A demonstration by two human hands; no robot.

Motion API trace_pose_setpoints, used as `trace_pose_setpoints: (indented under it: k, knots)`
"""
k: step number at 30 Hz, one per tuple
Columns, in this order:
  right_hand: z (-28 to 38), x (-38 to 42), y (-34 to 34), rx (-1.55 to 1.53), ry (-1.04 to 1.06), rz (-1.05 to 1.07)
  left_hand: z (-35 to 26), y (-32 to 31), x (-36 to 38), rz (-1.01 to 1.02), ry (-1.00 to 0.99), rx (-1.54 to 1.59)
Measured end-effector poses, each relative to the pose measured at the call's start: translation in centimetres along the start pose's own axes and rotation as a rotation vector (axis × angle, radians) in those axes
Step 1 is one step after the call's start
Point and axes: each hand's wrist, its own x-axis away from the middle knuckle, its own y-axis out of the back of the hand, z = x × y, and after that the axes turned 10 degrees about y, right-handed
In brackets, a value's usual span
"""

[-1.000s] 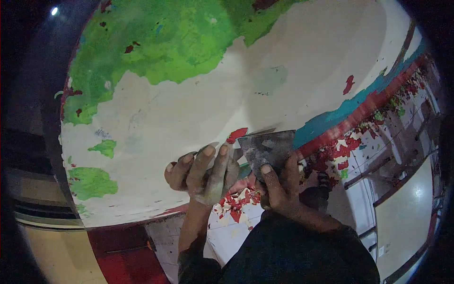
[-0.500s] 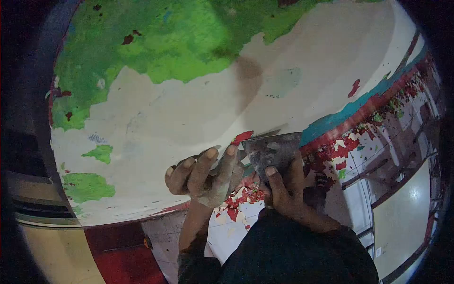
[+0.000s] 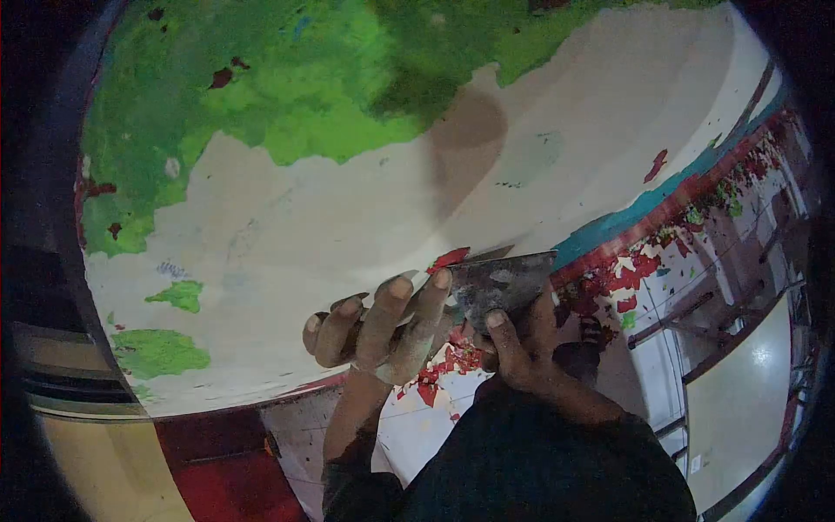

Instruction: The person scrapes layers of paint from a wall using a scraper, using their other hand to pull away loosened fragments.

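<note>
My right hand (image 3: 522,352) grips a scraper (image 3: 500,285) with a wide, dirty metal blade, its thumb pressed on the blade's face. The straight top edge of the blade lies against the lower part of a wall with peeling paint (image 3: 322,217). Just left of the blade is my left hand (image 3: 378,335), fingers apart and bent, their tips at the pale surface. Its index fingertip overlaps the blade's left corner. A small red paint flake (image 3: 450,258) sticks to the wall right above that fingertip. The scraper's handle is hidden in my right hand.
Green paint (image 3: 322,96) covers the upper wall, with a teal band (image 3: 626,213) and a red band (image 3: 600,248) along its lower right. Red and green paint chips (image 3: 639,270) litter the tiled floor. A pale panel (image 3: 739,391) with dark edges stands at the right.
The left index finger has shifted right, onto the blade's corner. The scraper sits slightly further right and lower in view. My view has tilted a little, so the green patches appear lower.
</note>
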Motion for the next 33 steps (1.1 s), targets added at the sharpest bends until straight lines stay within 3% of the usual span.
trace_pose_setpoints:
  k: [7,18,20,21,23,24,26,33]
  knots:
    - [-0.3,0.0,-0.1,0.040,0.152,0.027,-0.1,0.2,-0.3,-0.025,-0.008,0.052]
    - [-0.1,0.1,0.7,0.086,0.035,0.067,0.1,0.0,0.0,-0.077,0.001,0.140]
    - [-0.3,0.3,1.4,0.447,0.192,0.159,0.4,0.2,0.2,-0.052,0.017,0.159]
    - [-0.7,0.6,2.3,0.814,0.339,0.243,0.4,0.4,0.3,-0.040,0.025,0.169]
    - [-0.9,0.7,2.4,0.868,0.368,0.192,0.0,1.0,0.0,0.030,0.031,0.119]
    - [-1.0,0.5,1.7,0.554,0.249,0.061,-0.2,1.1,0.0,0.065,0.033,0.095]
    - [-0.8,0.0,0.9,0.213,0.140,-0.061,-0.2,0.4,-0.2,-0.013,-0.003,0.078]
    - [-1.7,-0.3,1.6,0.304,0.160,-0.001,0.0,0.1,0.3,-0.040,0.013,0.110]
